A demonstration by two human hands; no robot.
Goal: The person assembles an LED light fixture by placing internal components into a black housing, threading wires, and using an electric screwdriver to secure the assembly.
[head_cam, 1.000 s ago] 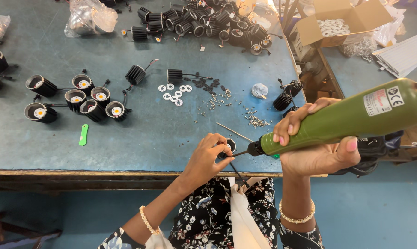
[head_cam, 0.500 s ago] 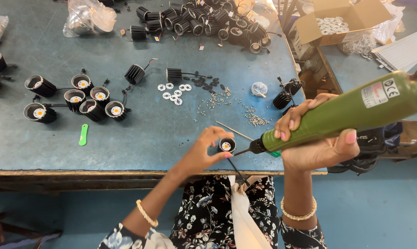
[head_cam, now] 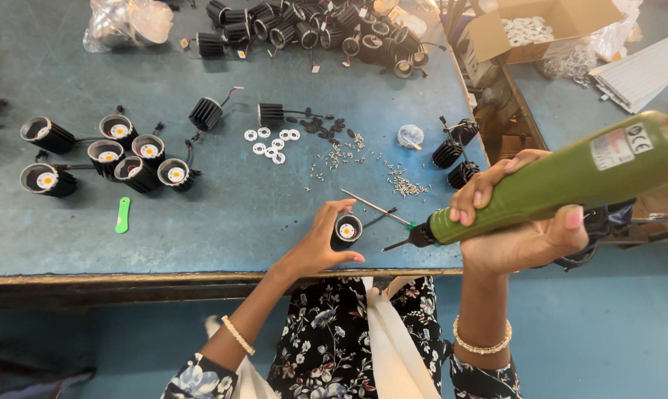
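Left hand [head_cam: 315, 247] at the near edge of the workbench [head_cam: 201, 222], fingers curled around a small lamp housing [head_cam: 346, 229]; the housing sits upright in the grip, its open face turned up towards the camera. Housing: short black cylinder, matt, with a pale ring and a yellow disc at its centre. Right hand [head_cam: 515, 222] closed around the body of an electric screwdriver [head_cam: 570, 181], held just right of the housing and tilted, its dark tip [head_cam: 397, 244] near the housing but apart from it. Screwdriver: smooth green barrel narrowing to a black nose. Farther back on the blue-grey bench: a cluster of like housings [head_cam: 127, 159], white washers [head_cam: 271, 144], scattered small screws [head_cam: 400, 185], a green plastic strip [head_cam: 122, 215], finned black heat sinks [head_cam: 206, 113].
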